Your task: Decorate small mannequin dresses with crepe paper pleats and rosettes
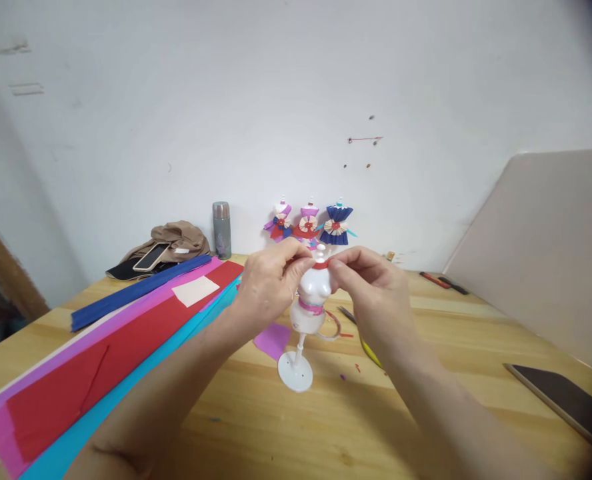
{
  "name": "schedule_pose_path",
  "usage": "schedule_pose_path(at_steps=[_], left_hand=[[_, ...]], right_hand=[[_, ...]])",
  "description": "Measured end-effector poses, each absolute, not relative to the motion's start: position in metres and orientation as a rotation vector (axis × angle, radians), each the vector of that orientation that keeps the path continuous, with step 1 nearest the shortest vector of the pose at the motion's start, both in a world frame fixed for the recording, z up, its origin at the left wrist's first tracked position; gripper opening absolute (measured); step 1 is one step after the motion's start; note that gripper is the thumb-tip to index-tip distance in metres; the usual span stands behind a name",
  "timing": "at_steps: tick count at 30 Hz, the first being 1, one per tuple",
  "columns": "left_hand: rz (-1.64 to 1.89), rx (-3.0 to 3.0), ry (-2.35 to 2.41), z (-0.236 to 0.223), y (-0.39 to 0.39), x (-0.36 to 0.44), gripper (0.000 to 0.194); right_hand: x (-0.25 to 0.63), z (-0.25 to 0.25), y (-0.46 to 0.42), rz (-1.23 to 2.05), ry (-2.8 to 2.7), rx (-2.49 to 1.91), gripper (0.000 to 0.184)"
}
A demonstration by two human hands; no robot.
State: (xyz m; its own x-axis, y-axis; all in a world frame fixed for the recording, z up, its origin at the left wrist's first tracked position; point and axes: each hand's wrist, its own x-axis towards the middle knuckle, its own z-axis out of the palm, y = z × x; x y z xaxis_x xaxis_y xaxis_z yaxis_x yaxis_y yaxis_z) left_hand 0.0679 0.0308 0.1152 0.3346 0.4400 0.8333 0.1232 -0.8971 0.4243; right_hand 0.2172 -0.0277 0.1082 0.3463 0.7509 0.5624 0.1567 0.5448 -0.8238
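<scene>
A small white mannequin (316, 285) on a round-based stand is tilted, with a pink band (311, 307) around its waist. A red paper strip (321, 265) lies across its neck. On the left side of the neck, my left hand (275, 277) is closed, its thumb and forefinger pinched at the strip's end. Opposite it, my right hand (373, 283) pinches the other end. The fingertips partly hide both ends. Behind the mannequin, scissors with yellow handles (371, 353) lie partly covered by my right hand, near a tape roll (333, 327).
Long sheets of coloured crepe paper (91, 360) cover the table's left side. Three dressed mannequins (309, 223) stand by the wall, beside a flask (221, 230). A phone (152, 256) rests on a brown cloth (183, 239). A dark flat device (561, 400) lies at right.
</scene>
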Motion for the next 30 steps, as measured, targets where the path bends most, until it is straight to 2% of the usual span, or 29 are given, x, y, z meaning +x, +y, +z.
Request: schedule_pose_path(at_steps=[15, 21, 26, 30], left_hand=[[1.638, 2.372, 0.427, 0.115, 0.027, 0.072, 0.014], [1.654, 2.394, 0.411, 0.114, 0.025, 0.072, 0.014], [1.680, 2.396, 0.426, 0.115, 0.025, 0.072, 0.014], [1.643, 2.370, 0.451, 0.117, 0.028, 0.069, 0.014]], right_hand=[[0.228, 0.125, -0.022, 1.116, -0.998, -0.914, 0.030], [0.223, 0.121, -0.018, 1.159, -1.036, -0.876, 0.028], [0.223, 0.118, -0.015, 1.158, -1.081, -0.857, 0.035], [0.229, 0.116, -0.015, 1.027, -1.125, -0.851, 0.038]])
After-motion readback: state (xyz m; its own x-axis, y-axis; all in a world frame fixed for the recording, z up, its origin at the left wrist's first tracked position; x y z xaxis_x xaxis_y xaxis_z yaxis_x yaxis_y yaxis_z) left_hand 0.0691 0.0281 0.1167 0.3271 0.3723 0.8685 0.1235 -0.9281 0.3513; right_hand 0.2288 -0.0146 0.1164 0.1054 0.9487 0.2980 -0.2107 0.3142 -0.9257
